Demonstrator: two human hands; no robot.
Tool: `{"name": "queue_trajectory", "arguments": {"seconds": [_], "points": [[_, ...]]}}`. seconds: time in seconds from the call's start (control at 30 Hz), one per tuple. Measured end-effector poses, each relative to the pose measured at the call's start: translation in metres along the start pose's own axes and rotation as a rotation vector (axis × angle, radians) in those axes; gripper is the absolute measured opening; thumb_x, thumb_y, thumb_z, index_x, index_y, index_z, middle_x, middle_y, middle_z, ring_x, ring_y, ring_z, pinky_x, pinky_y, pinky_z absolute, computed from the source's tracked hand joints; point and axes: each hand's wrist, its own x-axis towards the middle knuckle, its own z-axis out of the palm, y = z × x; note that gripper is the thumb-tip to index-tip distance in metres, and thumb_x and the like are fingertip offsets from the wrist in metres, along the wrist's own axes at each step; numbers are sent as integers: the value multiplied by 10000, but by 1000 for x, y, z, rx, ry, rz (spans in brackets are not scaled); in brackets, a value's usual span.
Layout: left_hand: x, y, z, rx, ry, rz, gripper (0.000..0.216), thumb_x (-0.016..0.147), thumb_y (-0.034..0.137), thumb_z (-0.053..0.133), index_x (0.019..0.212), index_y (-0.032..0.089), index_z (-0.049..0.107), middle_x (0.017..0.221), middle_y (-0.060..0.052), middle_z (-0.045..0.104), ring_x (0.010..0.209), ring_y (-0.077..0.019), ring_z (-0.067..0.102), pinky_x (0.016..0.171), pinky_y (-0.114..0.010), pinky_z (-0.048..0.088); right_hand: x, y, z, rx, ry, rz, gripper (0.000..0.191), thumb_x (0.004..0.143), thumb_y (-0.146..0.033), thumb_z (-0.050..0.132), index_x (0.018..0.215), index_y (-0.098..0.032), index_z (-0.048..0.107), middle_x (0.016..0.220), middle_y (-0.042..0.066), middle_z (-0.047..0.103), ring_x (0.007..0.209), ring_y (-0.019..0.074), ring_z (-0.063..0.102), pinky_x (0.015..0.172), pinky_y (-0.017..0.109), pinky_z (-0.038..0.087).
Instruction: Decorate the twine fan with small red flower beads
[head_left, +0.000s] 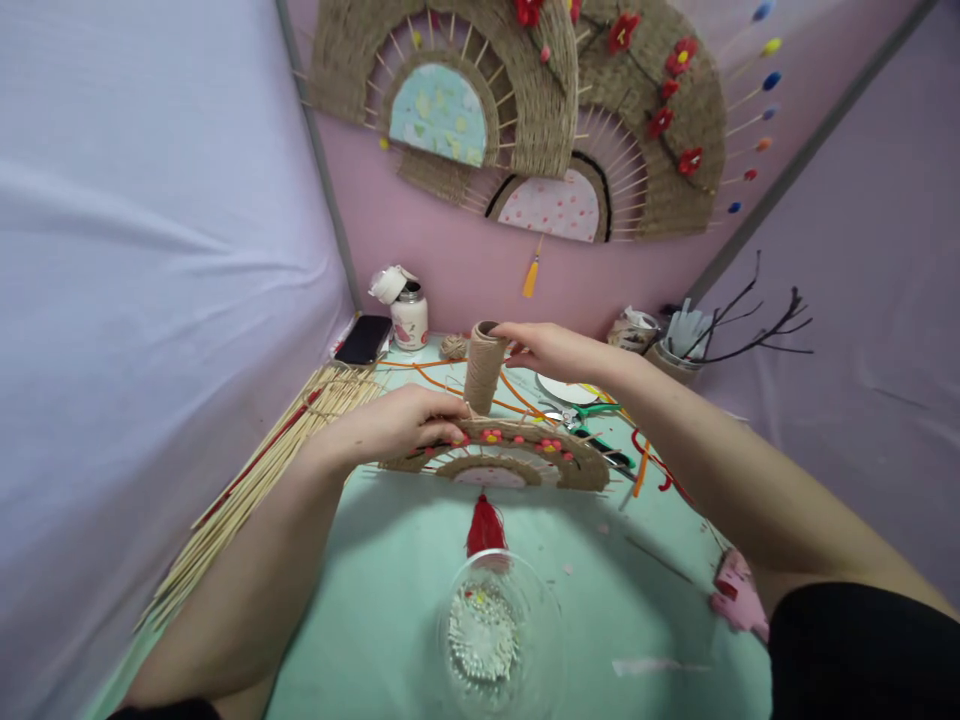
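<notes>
Fan (495, 462), long axis crosswise, tassel (486, 527) nearward, twine roll (484, 374) upright

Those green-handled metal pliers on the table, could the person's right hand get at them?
Probably yes: the pliers lie exposed near the right hand. It seems to hold the tan, cylindrical twine spool by its rim, so would likely release that first.

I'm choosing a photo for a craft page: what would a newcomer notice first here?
Probably the two large twine fans with red flowers on the pink wall at the top. Next, mid-picture, the left hand on a smaller flowered fan with a red tassel below, and the right hand at the rim of a twine spool just behind it. Nearest the camera sits a clear bowl of white bits.
</notes>
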Motion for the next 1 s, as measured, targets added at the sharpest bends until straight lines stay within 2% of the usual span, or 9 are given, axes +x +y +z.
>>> {"name": "queue_trajectory", "arguments": {"seconds": [0.13,0.3,0.5,0.6,0.77,1.0], "points": [[1,-2,-1,-23,14,-7,272,890,342,479,1031,226,680,821,16,665,718,-118,556,656,-222,391,-10,-3,0,-33,-31,7,197,882,-237,522,1027,-222,654,941,22,720,826,181,638,720,262,431],[3,-7,-2,-18,13,-29,289,899,340,456,1042,229,682,773,15,655,660,-114,543,634,-229,390,-44,-17,-14,-56,-71,-4,154,883,-285,526,940,-206,646,845,21,689,712,156,585,647,248,375],[5,-7,-4,57,39,-31,289,889,369,478,1007,217,693,839,-8,666,739,-133,562,661,-237,398,-61,-29,-10,-99,-66,67,137,889,-297,531,919,-220,641,708,-8,642,621,136,536,598,243,344],[5,-6,-4,79,38,-54,299,894,398,467,987,219,688,819,-1,662,723,-132,560,656,-239,395,-64,-32,-7,-67,-31,82,190,887,-288,546,1026,-216,655,803,15,692,681,150,589,638,253,388],[4,1,-5,100,85,-68,321,885,447,479,1024,228,668,907,-4,683,793,-145,590,690,-241,414,-73,-39,-9,-10,-20,96,417,865,-198,554,1278,-247,577,1129,46,701,906,179,657,774,278,465],[2,3,-5,18,142,-133,374,852,439,529,1141,227,636,954,-18,711,804,-146,634,704,-245,463,-83,-45,-11,73,30,164,535,856,-111,494,1360,-291,512,1135,31,706,951,187,677,848,333,511]]}}
